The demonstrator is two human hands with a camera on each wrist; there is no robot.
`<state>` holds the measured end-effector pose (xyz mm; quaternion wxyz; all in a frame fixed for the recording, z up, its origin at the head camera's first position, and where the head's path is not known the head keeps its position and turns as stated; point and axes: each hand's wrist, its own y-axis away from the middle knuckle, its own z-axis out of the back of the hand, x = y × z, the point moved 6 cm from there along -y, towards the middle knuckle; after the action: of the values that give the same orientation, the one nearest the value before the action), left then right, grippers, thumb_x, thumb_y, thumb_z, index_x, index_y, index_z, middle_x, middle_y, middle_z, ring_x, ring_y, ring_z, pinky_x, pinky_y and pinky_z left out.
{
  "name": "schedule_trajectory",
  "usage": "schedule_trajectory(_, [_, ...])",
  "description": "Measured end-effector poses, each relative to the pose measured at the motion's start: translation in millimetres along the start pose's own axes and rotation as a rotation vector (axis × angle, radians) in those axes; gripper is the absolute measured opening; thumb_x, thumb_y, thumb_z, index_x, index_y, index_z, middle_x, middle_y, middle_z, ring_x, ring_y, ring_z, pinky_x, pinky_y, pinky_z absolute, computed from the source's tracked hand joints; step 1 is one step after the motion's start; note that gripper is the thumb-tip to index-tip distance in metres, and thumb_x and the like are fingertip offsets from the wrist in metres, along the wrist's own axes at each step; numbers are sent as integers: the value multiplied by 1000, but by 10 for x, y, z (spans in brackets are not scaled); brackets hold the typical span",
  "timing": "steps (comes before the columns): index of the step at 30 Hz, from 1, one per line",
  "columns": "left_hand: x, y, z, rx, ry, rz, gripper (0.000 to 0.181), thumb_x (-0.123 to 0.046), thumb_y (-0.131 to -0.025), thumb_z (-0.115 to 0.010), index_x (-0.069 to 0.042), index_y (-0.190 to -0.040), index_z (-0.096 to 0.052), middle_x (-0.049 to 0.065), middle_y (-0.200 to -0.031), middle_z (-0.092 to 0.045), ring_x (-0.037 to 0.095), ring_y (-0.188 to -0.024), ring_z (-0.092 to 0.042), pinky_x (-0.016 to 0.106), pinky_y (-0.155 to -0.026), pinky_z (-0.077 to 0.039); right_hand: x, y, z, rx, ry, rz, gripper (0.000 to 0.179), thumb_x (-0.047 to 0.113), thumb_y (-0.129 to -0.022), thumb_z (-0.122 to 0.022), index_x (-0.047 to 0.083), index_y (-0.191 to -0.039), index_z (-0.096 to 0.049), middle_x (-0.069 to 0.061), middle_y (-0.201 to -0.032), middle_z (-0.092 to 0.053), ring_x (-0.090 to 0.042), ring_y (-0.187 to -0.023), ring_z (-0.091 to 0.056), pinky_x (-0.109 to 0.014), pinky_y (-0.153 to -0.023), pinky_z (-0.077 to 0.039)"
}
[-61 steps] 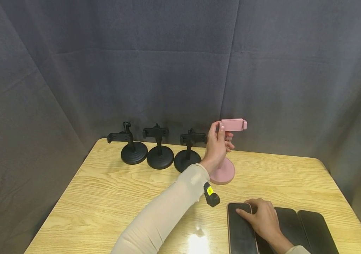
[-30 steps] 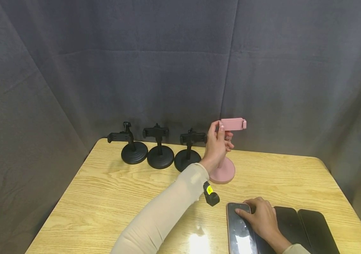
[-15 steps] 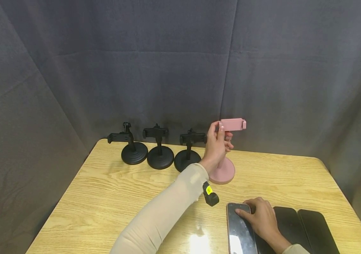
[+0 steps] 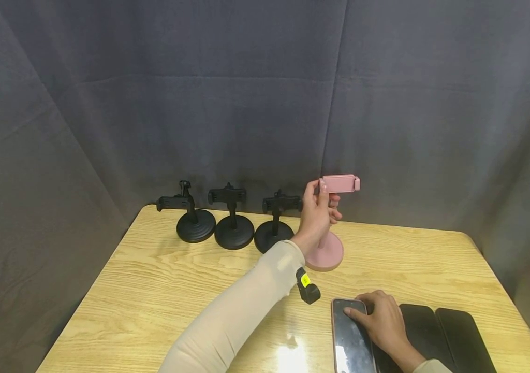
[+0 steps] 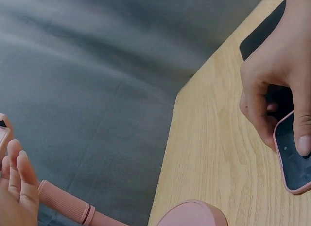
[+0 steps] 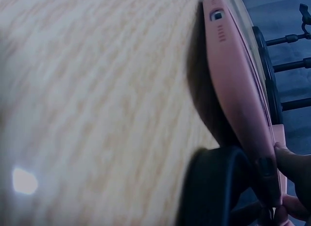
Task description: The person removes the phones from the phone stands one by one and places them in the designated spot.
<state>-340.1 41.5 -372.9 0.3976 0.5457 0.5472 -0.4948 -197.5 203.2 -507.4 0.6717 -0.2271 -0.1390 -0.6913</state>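
Observation:
My left hand (image 4: pixel 315 217) grips the left end of the holder (image 4: pixel 341 183) on top of a pink phone stand. The stand's round base (image 4: pixel 326 255) sits on the table, partly behind my wrist. In the left wrist view its ribbed pink stem (image 5: pixel 65 201) shows beside my fingers. My right hand (image 4: pixel 383 321) pinches the upper right corner of a phone (image 4: pixel 353 339) in a pink case, thumb on the dark screen. From the right wrist, the phone's pink edge (image 6: pixel 238 85) appears tilted, with shadow under it. A dark phone beneath my right hand is mostly hidden.
Three black phone stands (image 4: pixel 195 225) (image 4: pixel 234 231) (image 4: pixel 274 235) line the table's back edge left of the pink one. Two more dark phones (image 4: pixel 425 331) (image 4: pixel 465 336) lie right of my right hand. A grey curtain (image 4: pixel 246 103) hangs behind the wooden table (image 4: pixel 162 300).
A bright reflection has appeared on the phone's screen and shifted, so its tilt has changed slightly. Both hands keep nearly the same places; the whole head view has drifted a little.

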Motion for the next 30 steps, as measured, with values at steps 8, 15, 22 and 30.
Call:
schedule_trajectory(8, [15, 19, 2, 10, 27, -2, 36, -39, -109, -37, -19, -138, -43, 8, -95, -59, 9, -58, -59, 16, -51, -50, 3, 6, -12, 8, -6, -6, 33, 34, -77, -88, 9, -97, -79, -4, -89, -70, -15, -80, -54, -31, -71, -39])
schedule_trajectory(15, [32, 31, 15, 22, -8, 6, 38, -43, -109, -36, -23, -140, -43, 8, -96, -58, 11, -65, -59, 18, -55, -51, 5, 1, -13, 19, 0, -10, 34, 35, -77, -87, 9, -98, -79, -4, -89, -70, -14, -78, -52, -29, -69, -37])
schedule_trajectory(22, [105, 74, 43, 6, -84, 51, 40, -41, -109, -37, -24, -145, -37, 7, -106, -58, 12, -69, -59, 18, -57, -50, 1, -6, -21, 43, -5, -19, 35, 35, -78, -87, 9, -100, -79, -4, -89, -70, -14, -77, -51, -29, -68, -37])
schedule_trajectory(30, [125, 104, 79, 1, -120, 54, 40, -39, -110, -35, -23, -147, -36, 8, -108, -60, 9, -67, -60, 19, -58, -52, -4, -9, -20, 37, -2, -13, 33, 36, -78, -87, 10, -98, -79, -4, -91, -71, -15, -81, -56, -30, -69, -40])
